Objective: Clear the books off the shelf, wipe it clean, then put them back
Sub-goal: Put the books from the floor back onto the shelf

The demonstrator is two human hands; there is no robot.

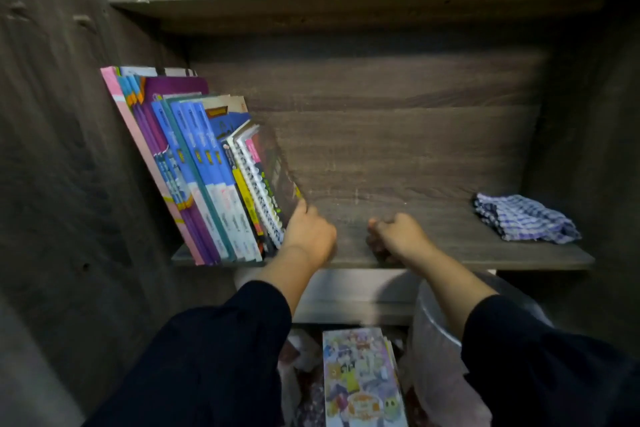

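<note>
A row of colourful books [194, 163] leans to the left at the left end of the dark wooden shelf [433, 246]. My left hand [308, 232] grips the lower edge of a blurred dark-covered book [277, 163] at the right end of that row. My right hand [398, 236] hovers over the shelf's front part with its fingers curled. A dark blurred shape lies under it, and I cannot tell whether it holds anything. A blue and white checked cloth [523, 222] lies crumpled at the right end of the shelf.
Below the shelf a colourful cartoon-covered book [360, 378] lies on top of a pile. A grey round container [436, 322] stands beside it on the right. Another wooden board [346, 0] runs above the shelf. Dark side walls close in left and right.
</note>
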